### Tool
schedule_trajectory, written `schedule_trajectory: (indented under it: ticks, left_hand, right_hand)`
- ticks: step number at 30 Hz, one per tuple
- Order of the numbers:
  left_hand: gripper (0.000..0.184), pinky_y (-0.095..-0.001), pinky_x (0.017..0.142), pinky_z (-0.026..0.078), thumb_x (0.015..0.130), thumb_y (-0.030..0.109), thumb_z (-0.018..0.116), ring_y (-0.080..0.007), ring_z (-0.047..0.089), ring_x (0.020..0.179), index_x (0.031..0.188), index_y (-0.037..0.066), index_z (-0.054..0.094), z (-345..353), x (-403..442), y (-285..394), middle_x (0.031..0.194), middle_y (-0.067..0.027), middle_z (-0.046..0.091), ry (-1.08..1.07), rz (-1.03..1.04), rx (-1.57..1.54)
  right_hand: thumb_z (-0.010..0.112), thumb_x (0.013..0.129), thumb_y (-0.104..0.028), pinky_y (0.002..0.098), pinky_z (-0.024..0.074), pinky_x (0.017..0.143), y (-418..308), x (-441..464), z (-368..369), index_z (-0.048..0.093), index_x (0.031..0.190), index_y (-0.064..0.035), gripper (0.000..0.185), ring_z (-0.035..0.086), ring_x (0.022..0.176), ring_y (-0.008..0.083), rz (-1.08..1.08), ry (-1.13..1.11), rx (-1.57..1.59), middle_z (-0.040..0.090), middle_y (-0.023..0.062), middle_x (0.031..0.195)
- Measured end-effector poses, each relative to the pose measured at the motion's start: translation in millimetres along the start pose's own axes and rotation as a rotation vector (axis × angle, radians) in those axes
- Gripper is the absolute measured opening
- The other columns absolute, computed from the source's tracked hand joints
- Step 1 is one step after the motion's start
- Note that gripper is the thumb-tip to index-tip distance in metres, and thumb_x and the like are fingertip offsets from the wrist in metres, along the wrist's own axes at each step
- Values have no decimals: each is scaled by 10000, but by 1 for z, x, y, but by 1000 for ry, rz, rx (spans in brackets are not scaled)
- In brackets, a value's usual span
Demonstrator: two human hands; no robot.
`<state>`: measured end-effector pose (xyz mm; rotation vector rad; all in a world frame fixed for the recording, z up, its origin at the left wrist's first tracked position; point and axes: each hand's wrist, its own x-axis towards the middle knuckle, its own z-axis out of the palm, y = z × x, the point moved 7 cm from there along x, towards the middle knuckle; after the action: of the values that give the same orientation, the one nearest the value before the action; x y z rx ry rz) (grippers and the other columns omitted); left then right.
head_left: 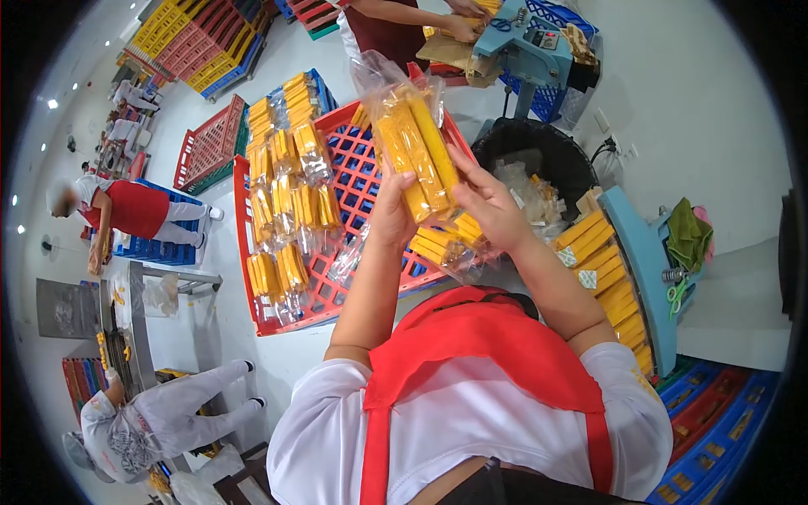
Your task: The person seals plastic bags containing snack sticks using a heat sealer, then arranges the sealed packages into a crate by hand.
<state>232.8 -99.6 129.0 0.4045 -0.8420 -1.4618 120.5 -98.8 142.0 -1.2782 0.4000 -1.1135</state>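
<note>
Both of my hands hold a clear plastic bag of long yellow bars (pixel 412 143) above a red crate. My left hand (pixel 394 210) grips its lower left side, with the thumb on the front. On the lower right side, my right hand (pixel 491 204) has its fingers and thumb closed on the bag. The loose clear top of the bag stands up at the far end. More bagged yellow bars (pixel 450 244) lie just below my hands, partly covered by them. What the bars are made of, I cannot tell.
Rows of bagged yellow packs (pixel 290 202) sit in the red crate (pixel 241 244). Right of it stand a black-lined bin (pixel 539 135) and a blue sealing machine (pixel 644 278) beside unsealed-looking packs. Another person's hands (pixel 463 25) work at a second machine (pixel 526 46). Stacked crates (pixel 194 42) stand behind.
</note>
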Motion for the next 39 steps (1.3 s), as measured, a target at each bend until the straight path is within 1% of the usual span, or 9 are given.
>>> schedule_trajectory:
  ticks: [2, 4, 6, 8, 10, 12, 14, 18, 39]
  left_hand:
    - [617, -358, 900, 398, 798, 249, 490, -231, 454, 1084, 1308, 100, 177, 3, -4, 2, 1225, -117, 383, -19, -60, 7]
    - [533, -366, 889, 407, 841, 252, 447, -229, 474, 1063, 1293, 94, 212, -2, -6, 2, 1201, -118, 415, 113, -135, -36]
    - [460, -380, 884, 408, 872, 299, 414, -239, 486, 1051, 1267, 98, 289, -1, -5, -1, 1178, -114, 455, 115, -156, -34]
    - [454, -402, 883, 407, 873, 372, 396, -255, 494, 1043, 1231, 94, 374, 17, -6, -9, 1154, -113, 489, 88, -269, -532]
    - [463, -427, 870, 413, 870, 420, 374, -263, 499, 1037, 1193, 94, 434, 24, -10, -23, 1140, -108, 506, 105, -350, -651]
    - [450, -432, 857, 427, 869, 422, 367, -273, 512, 1016, 1162, 94, 460, 18, -16, -37, 1121, -114, 517, 241, -443, -598]
    - [440, -429, 850, 435, 861, 421, 379, -285, 522, 995, 1144, 95, 464, 17, -16, -41, 1113, -119, 517, 265, -505, -654]
    - [563, -440, 885, 416, 832, 447, 419, -381, 450, 1015, 1191, 17, 372, 12, -20, -46, 1154, -227, 418, 258, -462, -788]
    - [542, -458, 889, 380, 847, 515, 342, -286, 454, 1080, 1211, 117, 403, 25, -18, -45, 1198, -113, 451, 110, -527, -688]
  right_hand:
    - [515, 839, -153, 316, 279, 964, -10, -4, 1, 363, 1259, -19, 467, 342, 1189, 228, -79, -3, -139, 328, 163, 1315]
    - [503, 846, -251, 345, 256, 978, -33, -6, 14, 404, 1239, -38, 458, 299, 1220, 264, -223, -166, -807, 323, 183, 1315]
    - [498, 841, -302, 357, 248, 982, -40, 4, 17, 427, 1224, -47, 465, 291, 1224, 281, -259, -177, -889, 317, 186, 1318]
    - [494, 837, -352, 368, 240, 986, -42, 23, 14, 449, 1209, -55, 478, 282, 1228, 299, -293, -182, -974, 310, 189, 1321]
    - [441, 869, -309, 359, 174, 1016, -17, 52, 1, 443, 1214, -56, 428, 215, 1262, 280, 55, -310, -776, 279, 172, 1342]
    - [468, 861, -316, 324, 248, 987, -6, 65, -7, 460, 1192, -27, 439, 327, 1206, 228, 168, -352, -655, 383, 151, 1281]
    - [482, 860, -308, 265, 335, 919, 19, 60, -6, 479, 1164, 1, 433, 455, 1087, 155, 573, -422, -264, 499, 108, 1172]
    - [506, 847, -299, 231, 395, 841, 30, 58, -7, 522, 1100, 11, 400, 526, 956, 103, 596, -358, -154, 568, 61, 1050]
    - [489, 858, -206, 248, 374, 893, 32, 47, -20, 398, 1232, 0, 437, 473, 1064, 137, 540, -354, 118, 470, 101, 1193]
